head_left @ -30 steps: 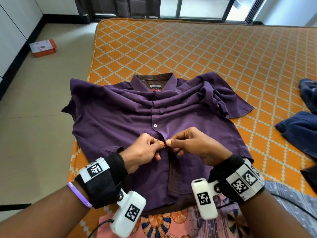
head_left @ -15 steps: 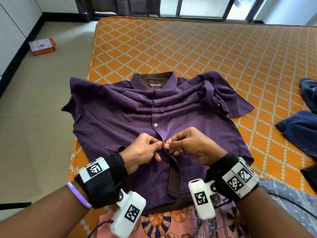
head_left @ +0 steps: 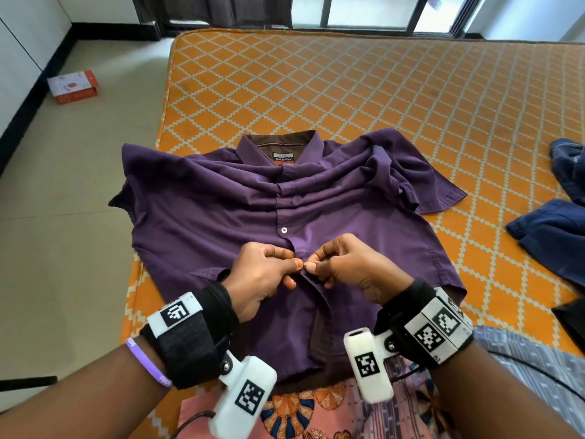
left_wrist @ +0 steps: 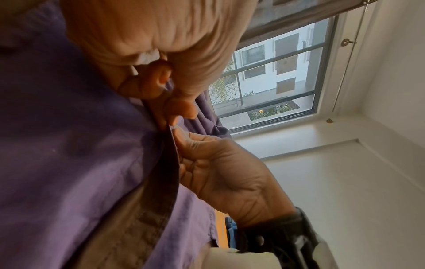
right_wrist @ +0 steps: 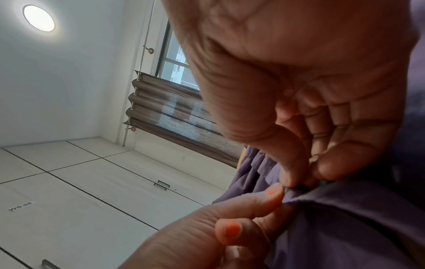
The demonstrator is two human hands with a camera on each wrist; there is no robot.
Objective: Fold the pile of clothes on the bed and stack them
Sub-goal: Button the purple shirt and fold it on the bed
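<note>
A purple short-sleeved shirt (head_left: 202,226) lies front up on the orange patterned bed (head_left: 364,90), collar away from me. One white button (head_left: 284,230) shows closed on its placket. Just below it my left hand (head_left: 269,274) and right hand (head_left: 345,267) meet, thumb and forefinger of each pinching the two placket edges together. In the left wrist view the left fingers (left_wrist: 181,107) pinch the purple shirt's (left_wrist: 69,154) edge, with the right hand (left_wrist: 220,172) gripping the brown inner facing. The right wrist view shows the right fingers (right_wrist: 296,172) pinching fabric against the left thumb (right_wrist: 264,196). Below the hands the shirt front hangs apart.
Dark blue garments (head_left: 557,236) lie at the bed's right edge. A pink patterned cloth (head_left: 304,410) and a grey striped one (head_left: 522,359) sit near me. A small orange and white box (head_left: 72,87) rests on the floor at left. A window is beyond the bed.
Both hands stay at the same spot on the placket, pinching it; the fingertips have shifted slightly against each other. The shirt has not moved.
</note>
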